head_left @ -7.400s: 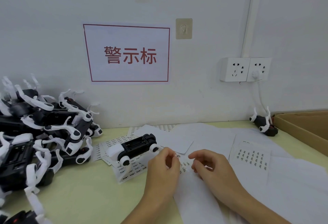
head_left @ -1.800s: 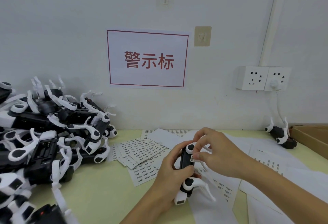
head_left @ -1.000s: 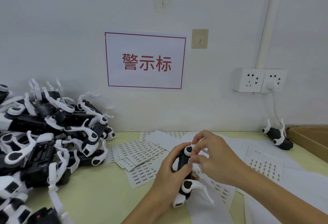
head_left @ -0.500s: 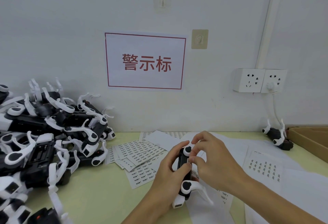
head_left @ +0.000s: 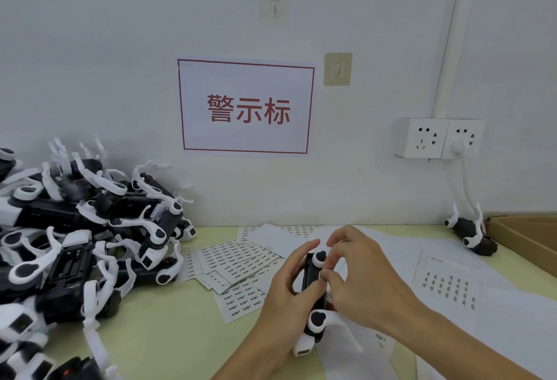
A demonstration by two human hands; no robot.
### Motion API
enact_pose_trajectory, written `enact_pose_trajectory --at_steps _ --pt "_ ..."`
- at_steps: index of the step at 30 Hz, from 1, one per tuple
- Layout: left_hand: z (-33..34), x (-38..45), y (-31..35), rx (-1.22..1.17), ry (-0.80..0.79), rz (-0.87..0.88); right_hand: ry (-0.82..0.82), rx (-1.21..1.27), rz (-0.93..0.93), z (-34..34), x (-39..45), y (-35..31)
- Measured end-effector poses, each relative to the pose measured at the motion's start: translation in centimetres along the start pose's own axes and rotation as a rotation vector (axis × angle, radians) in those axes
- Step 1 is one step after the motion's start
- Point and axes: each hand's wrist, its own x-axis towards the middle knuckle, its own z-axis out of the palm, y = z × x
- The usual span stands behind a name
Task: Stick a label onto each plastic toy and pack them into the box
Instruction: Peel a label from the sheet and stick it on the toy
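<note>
My left hand [head_left: 286, 292] grips a black-and-white plastic toy [head_left: 315, 277], held upright above the table's front middle. My right hand [head_left: 358, 277] is against the toy's right side, thumb and forefinger pinched at its edge where a small label sits. A large heap of the same toys [head_left: 75, 244] fills the left of the table. Sheets of small printed labels [head_left: 238, 262] lie fanned out just left of my hands. The cardboard box [head_left: 530, 238] shows only its corner at the right edge.
One more toy [head_left: 470, 235] lies by the wall beside the box. White backing sheets [head_left: 452, 283] cover the right half of the table. A double wall socket [head_left: 440, 138] with a plugged cable hangs above that toy.
Since 7.4 s ago the toy left the table and came into my left hand, and my right hand moved onto its side. Over the last second both hands have barely shifted.
</note>
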Motion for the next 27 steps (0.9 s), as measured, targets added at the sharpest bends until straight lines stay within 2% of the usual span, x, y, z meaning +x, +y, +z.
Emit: enact_pose_trajectory --at_steps 20,23,27 --pt "0.0 -0.3 0.6 -0.065 -0.031 -0.044 -0.022 -0.028 0.158 -0.4 0.9 -1.1" --pt "-0.2 -0.2 0.5 -0.099 -0.038 -0.063 -0.02 -0.018 0.121 -0.7 0.9 -0.3" --pt "-0.4 0.1 0.3 -0.18 -0.004 -0.092 0.025 -0.002 -0.086 -1.1 -0.6 1.1"
